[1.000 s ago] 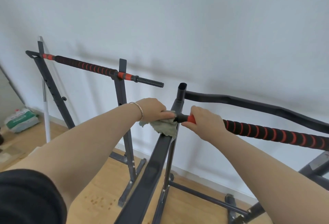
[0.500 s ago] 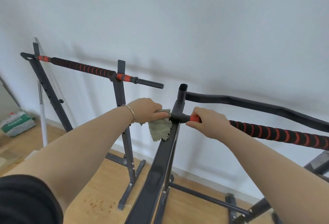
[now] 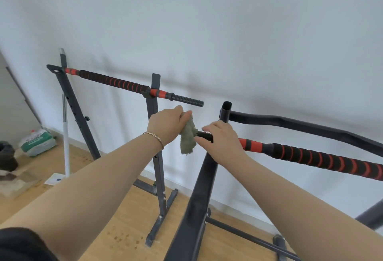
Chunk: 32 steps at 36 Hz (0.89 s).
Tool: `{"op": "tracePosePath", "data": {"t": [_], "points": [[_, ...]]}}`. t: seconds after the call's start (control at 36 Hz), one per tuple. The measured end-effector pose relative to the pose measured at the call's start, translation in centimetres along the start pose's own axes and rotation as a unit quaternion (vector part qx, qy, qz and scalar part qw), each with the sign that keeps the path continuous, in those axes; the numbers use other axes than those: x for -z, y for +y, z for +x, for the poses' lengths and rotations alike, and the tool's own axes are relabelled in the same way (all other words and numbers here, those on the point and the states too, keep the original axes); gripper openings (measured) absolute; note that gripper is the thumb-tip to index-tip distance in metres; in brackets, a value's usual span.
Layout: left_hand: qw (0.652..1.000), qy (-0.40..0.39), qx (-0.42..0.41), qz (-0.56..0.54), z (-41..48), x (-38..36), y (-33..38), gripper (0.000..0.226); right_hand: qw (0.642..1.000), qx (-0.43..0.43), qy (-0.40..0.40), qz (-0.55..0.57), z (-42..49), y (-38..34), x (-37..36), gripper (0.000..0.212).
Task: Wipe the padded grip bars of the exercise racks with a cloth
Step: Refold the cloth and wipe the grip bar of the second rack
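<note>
Bar (image 3: 323, 158) first: its long axis runs from your hands away to your right and slightly downward, so nearly all the padding lies beyond your right hand (image 3: 222, 143), on the side away from the cloth. That hand is curled over the bar at its near end, where the black tip pokes out between your two hands. Your left hand (image 3: 166, 126) pinches the cloth (image 3: 187, 138) between thumb and fingers just left of that tip. The cloth hangs down in a bunch, at the tip or touching it; which of the two cannot be told.

So your cloth hand is nearer the bare end, and your right hand sits between it and the padding. As a judgement, the cloth must travel rightward along the bar to reach the padding, and your right hand stands in its path unless it shifts or lets go.

As for looks, a short solid red band sits just past your right hand, then black foam with red spiral stripes runs out of view. Foam like that will probably drag on the cloth. A second bar (image 3: 112, 81) of the same kind rests on the rack (image 3: 161, 180) beyond and left of your left hand, well apart.
</note>
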State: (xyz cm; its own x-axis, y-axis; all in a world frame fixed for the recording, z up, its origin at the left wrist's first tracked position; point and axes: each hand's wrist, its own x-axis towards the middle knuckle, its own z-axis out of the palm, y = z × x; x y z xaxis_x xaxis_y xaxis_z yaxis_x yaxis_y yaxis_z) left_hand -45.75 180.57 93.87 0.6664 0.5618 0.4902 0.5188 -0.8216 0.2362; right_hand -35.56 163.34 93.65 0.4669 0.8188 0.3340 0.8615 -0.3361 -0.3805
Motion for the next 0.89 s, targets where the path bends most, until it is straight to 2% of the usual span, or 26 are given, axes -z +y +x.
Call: {"op": "tracePosePath", "data": {"t": [0.08,0.17,0.25,0.36,0.42,0.5,0.56,0.64,0.72,0.81,0.89], "points": [[0.990,-0.006,0.073,-0.120,-0.2,0.6,1.0,0.043,1.000,-0.009,-0.017,-0.020,0.9,-1.2,-0.6,0.038],[0.957,-0.026,0.130,-0.259,-0.4,0.9,1.7,0.043,0.999,-0.040,-0.012,-0.005,1.3,-1.7,-0.9,0.030],[0.919,-0.038,0.157,-0.359,-0.9,0.8,1.8,0.039,0.996,-0.071,0.001,0.058,1.4,-1.5,-0.8,0.024],[0.916,-0.035,0.163,-0.364,-1.0,0.7,1.0,0.031,0.970,-0.112,0.046,0.209,1.2,-0.4,0.8,0.020],[0.904,-0.046,0.165,-0.392,-0.9,1.0,0.8,0.026,0.949,-0.140,0.044,0.280,1.0,0.5,2.1,0.024],[0.873,-0.071,0.157,-0.457,-0.5,1.5,0.9,0.016,0.893,-0.166,-0.009,0.418,0.4,2.3,4.3,0.026],[0.857,-0.075,0.144,-0.488,-0.2,1.9,1.6,0.024,0.855,-0.165,-0.028,0.491,-0.2,3.4,5.6,0.023],[0.857,-0.082,0.123,-0.494,0.1,2.4,3.2,0.028,0.827,-0.178,-0.003,0.534,-1.1,5.1,7.3,0.018],[0.847,-0.127,0.095,-0.507,0.1,2.5,5.4,0.031,0.797,-0.198,0.031,0.570,-2.0,7.0,8.7,0.011],[0.845,-0.173,0.071,-0.501,0.0,2.3,7.5,0.039,0.795,-0.225,0.051,0.561,-3.1,8.9,9.9,0.008],[0.824,-0.213,0.051,-0.522,0.2,1.7,9.3,0.032,0.805,-0.261,0.066,0.529,-4.2,10.7,10.8,0.008]]}}
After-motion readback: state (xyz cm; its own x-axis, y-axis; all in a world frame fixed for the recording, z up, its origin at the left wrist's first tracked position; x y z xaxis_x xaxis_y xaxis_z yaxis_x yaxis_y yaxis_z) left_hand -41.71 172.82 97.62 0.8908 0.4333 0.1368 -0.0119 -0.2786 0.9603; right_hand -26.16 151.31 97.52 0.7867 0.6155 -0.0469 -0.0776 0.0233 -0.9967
